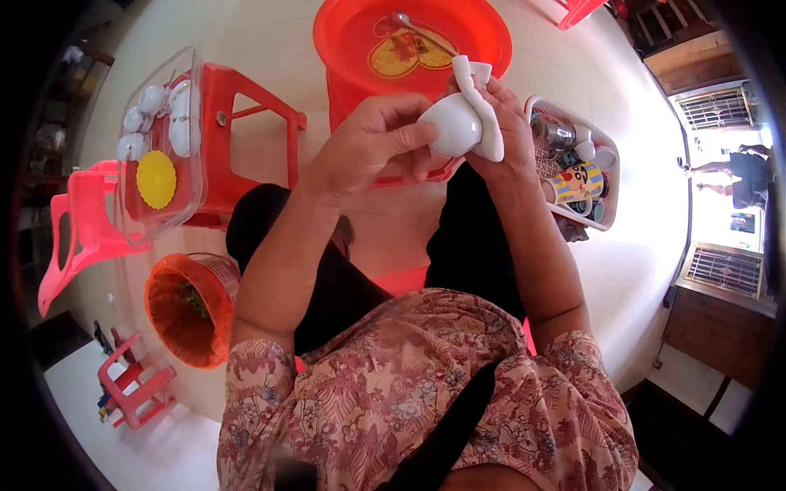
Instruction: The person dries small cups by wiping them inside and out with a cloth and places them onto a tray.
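Observation:
Between my hands is a small round white cup (452,129), tilted, above the near edge of a red basin (330,57). My left hand (378,139) grips the cup with its thumb on the outer wall. My right hand (509,131) is closed around a folded white cloth (489,135) pressed against the cup's far side. Another white piece (481,72) shows at the right fingertips; whether it is cloth or crockery I cannot tell. A long-handled spoon-like utensil (422,34) leans in the basin, whose bottom bears a yellow printed pattern.
On a red stool (225,82) at left, a clear plastic tray (195,176) holds several white cups and a yellow scalloped disc (155,180). An orange-lined bucket (155,299) stands below. At right, a white-rimmed basket (612,192) holds glassware and a striped yellow cup (577,182).

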Demonstrator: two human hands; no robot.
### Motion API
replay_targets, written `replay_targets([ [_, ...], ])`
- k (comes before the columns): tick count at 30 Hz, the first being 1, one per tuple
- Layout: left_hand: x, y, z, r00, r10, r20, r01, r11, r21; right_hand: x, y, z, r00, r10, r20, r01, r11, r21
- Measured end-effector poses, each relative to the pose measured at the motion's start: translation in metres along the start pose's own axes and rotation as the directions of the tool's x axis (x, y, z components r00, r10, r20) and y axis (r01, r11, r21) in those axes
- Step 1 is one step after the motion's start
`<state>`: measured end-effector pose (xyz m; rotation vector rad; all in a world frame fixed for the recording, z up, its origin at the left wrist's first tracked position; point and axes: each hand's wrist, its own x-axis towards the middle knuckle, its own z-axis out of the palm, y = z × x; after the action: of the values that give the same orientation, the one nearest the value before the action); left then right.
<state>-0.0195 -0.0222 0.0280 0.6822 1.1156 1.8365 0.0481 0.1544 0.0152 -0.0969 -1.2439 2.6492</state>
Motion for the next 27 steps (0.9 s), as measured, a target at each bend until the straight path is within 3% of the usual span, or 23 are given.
replay_targets([
  [1,0.0,-0.003,0.001,1.0,-0.019,0.025,0.021,0.998,-0.059,0.001,0.0,-0.001,1.0,0.0,0.009,0.001,1.0,-0.02],
  [4,0.004,-0.014,0.005,0.983,0.102,-0.155,-0.113,0.992,-0.064,0.003,-0.01,0.007,0.995,-0.053,-0.089,0.038,0.986,-0.16],
  [7,0.005,-0.011,0.008,0.934,0.209,-0.289,-0.165,0.972,0.17,0.002,-0.018,0.015,0.977,-0.133,-0.165,0.095,0.971,-0.221],
  [8,0.006,-0.013,0.008,0.92,0.248,-0.302,-0.203,0.964,0.174,-0.003,-0.023,0.02,0.973,-0.148,-0.176,0.098,0.959,-0.266],
  [10,0.009,-0.018,0.008,0.888,0.322,-0.33,-0.275,0.944,0.18,-0.014,-0.016,0.037,0.985,-0.112,-0.128,0.025,0.841,-0.54],
  [12,0.008,-0.023,0.02,0.84,0.372,-0.395,-0.286,0.922,0.26,-0.013,0.019,0.037,0.885,-0.444,0.142,0.324,0.367,-0.872],
  [13,0.008,-0.024,0.024,0.813,0.399,-0.425,-0.289,0.909,0.301,-0.008,0.028,0.039,0.749,-0.588,0.305,0.428,0.079,-0.9],
  [16,0.008,-0.023,0.025,0.79,0.465,-0.398,-0.299,0.861,0.412,-0.003,0.032,0.049,0.85,-0.521,0.073,0.323,0.407,-0.855],
  [17,0.006,-0.025,0.023,0.779,0.523,-0.345,-0.303,0.796,0.524,-0.002,0.027,0.056,0.864,-0.504,-0.001,0.289,0.497,-0.818],
  [19,0.004,-0.027,0.019,0.759,0.616,-0.208,-0.312,0.626,0.715,0.007,0.011,0.051,0.957,-0.264,-0.117,0.103,0.691,-0.715],
  [20,0.003,-0.025,0.018,0.779,0.601,-0.179,-0.316,0.623,0.715,0.014,0.003,0.044,0.978,-0.134,-0.16,-0.002,0.76,-0.65],
  [21,0.002,-0.023,0.017,0.798,0.584,-0.15,-0.321,0.622,0.714,0.025,0.004,0.031,0.907,-0.358,0.223,0.32,0.24,-0.917],
  [23,0.003,-0.022,0.019,0.802,0.592,-0.08,-0.364,0.591,0.719,0.027,-0.016,0.016,0.946,-0.095,0.31,0.324,0.28,-0.904],
  [25,0.005,-0.022,0.021,0.774,0.633,0.001,-0.434,0.529,0.729,0.024,-0.018,0.018,0.959,-0.064,0.275,0.277,0.396,-0.876],
  [26,0.006,-0.022,0.021,0.773,0.633,-0.03,-0.416,0.543,0.729,0.023,-0.02,0.019,0.965,-0.048,0.257,0.251,0.45,-0.857],
  [27,0.007,-0.022,0.021,0.77,0.635,-0.064,-0.399,0.557,0.729,0.017,-0.014,0.023,0.959,-0.16,0.233,0.282,0.508,-0.814],
])
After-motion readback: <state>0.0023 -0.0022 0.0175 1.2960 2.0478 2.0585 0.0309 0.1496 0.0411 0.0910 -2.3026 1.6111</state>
